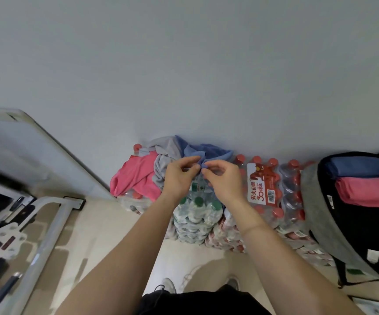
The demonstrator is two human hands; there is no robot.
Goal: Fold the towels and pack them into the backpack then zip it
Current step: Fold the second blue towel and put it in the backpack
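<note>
Because folding starts from a corner, the left hand (179,178) and right hand (222,178) both pinch the blue towel (209,151) edge on the pile; the backpack (352,214) lies open nearby, 2 folded towels (363,180) inside.

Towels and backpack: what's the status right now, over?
Both hands, left and right, pinching blue towel. Pink and grey towels unfolded. Backpack open, two folded inside. Nothing blocking.

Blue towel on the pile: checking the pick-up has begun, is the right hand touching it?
Touching. In the head view, the right hand pinches the blue towel's edge between its fingertips.
</note>
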